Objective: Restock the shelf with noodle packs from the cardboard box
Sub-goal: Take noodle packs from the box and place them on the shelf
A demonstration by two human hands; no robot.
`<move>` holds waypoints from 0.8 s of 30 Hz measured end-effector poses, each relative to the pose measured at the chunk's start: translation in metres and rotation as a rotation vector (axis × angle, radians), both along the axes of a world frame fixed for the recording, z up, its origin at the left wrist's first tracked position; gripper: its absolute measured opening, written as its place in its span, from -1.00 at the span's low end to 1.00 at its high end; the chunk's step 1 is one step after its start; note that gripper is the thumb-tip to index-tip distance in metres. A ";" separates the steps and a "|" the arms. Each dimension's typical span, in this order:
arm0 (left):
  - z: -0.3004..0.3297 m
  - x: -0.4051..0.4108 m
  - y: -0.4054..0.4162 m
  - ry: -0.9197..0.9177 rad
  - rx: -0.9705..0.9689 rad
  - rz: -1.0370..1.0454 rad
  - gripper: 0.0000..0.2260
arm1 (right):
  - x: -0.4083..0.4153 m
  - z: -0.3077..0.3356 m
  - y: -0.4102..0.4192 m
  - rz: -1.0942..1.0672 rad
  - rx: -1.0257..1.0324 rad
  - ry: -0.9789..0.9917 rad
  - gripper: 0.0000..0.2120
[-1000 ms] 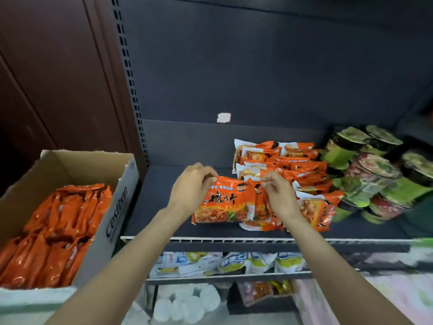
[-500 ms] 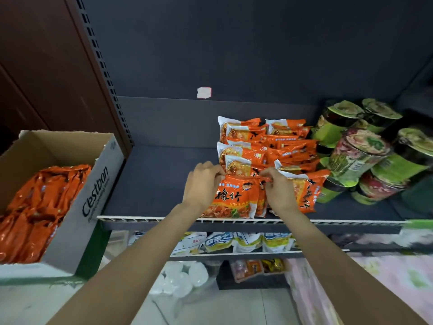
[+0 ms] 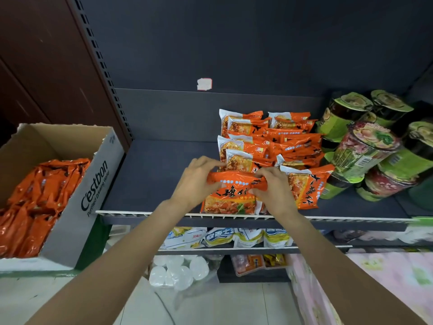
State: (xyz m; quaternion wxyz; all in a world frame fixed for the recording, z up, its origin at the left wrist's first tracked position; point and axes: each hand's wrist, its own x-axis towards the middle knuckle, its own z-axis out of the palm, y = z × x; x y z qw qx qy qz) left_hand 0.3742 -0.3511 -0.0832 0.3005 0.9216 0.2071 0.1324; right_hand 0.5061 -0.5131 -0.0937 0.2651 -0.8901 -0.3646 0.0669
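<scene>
Head view: left hand [image 3: 194, 181] and right hand [image 3: 274, 191] both pinch the top edge of an orange noodle pack [image 3: 230, 195], fingers clamped on it, pack upright at the front edge of the shelf [image 3: 150, 174]. Glossy orange wrapper, black brush characters, food photo below. More packs [image 3: 264, 139] stacked behind. Cardboard box [image 3: 93, 184] at left reads "C'estbon", holds more orange packs. Green cup noodles [image 3: 365, 146] at right.

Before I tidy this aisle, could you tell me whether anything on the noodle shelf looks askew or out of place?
Yes: the cup noodles at the shelf's right end are tumbled, lying tilted on one another rather than upright. A torn label scrap clings to the back panel.
</scene>
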 end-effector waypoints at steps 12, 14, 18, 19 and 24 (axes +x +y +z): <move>-0.016 0.012 -0.015 0.180 -0.012 0.003 -0.56 | 0.005 -0.004 -0.006 -0.005 -0.152 -0.239 -0.57; -0.016 0.012 -0.015 0.184 -0.019 0.001 -0.51 | 0.004 -0.002 -0.005 0.033 -0.158 -0.221 -0.40; -0.008 0.007 -0.015 0.067 -0.044 -0.016 -0.44 | -0.001 0.001 -0.002 0.084 -0.102 -0.179 -0.33; -0.007 0.006 -0.016 0.042 -0.042 -0.015 -0.47 | -0.002 0.001 -0.002 0.089 -0.113 -0.180 -0.36; -0.011 0.007 -0.018 -0.011 -0.092 0.070 -0.74 | -0.002 0.000 -0.001 0.095 -0.166 -0.196 -0.45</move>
